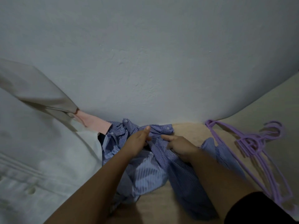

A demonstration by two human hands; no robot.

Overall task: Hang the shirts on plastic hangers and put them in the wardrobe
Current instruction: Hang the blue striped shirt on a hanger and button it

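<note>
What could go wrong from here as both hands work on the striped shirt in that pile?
The left hand and right hand grip a blue striped shirt tangled with a checked shirt; lifting may drag both up. The purple hangers lie stacked with hooks overlapping, so pulling one could snag others. The frame is blurred, so the collar is hard to locate.

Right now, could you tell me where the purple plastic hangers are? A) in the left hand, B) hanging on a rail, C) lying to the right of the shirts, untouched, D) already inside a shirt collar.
C: the purple hangers lie in a pile right of the striped shirt, with neither hand on them.
</note>
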